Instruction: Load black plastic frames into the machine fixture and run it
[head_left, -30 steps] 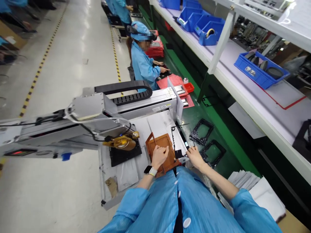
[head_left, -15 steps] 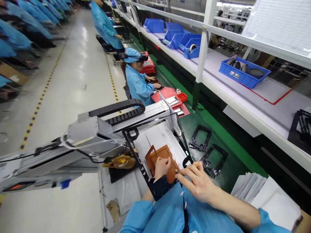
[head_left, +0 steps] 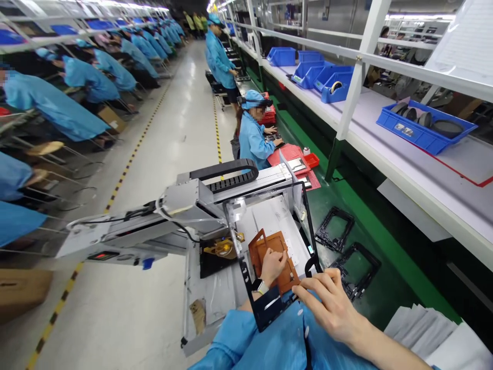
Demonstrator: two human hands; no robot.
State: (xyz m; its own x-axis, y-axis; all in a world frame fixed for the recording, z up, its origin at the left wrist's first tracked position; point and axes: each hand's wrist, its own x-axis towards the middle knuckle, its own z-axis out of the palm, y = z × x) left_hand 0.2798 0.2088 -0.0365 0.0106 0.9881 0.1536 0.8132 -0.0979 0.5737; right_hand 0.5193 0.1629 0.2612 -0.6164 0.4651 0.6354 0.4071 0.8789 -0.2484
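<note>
My right hand [head_left: 332, 307] is closed on the lower corner of a thin black rectangular frame [head_left: 270, 306] and holds it raised and tilted in front of me. Through the frame I see my left hand [head_left: 273, 264], with a watch on the wrist, pressing with curled fingers on an orange-brown fixture plate [head_left: 274, 246]. The plate lies on the white bed [head_left: 275, 218] of a grey gantry machine [head_left: 185, 205]. Whether the left hand grips anything is unclear.
Two more black frames [head_left: 336, 228] lie on the green belt [head_left: 370, 231] to the right. A stack of white sheets [head_left: 435, 334] sits at lower right. Blue bins [head_left: 423, 126] stand on the shelf. A seated person in blue [head_left: 252, 136] works ahead; others line the aisle at left.
My right hand took the black frame off the machine bed and lifted it up in front of me. My head view has risen toward the aisle. The left hand stayed on the orange plate.
</note>
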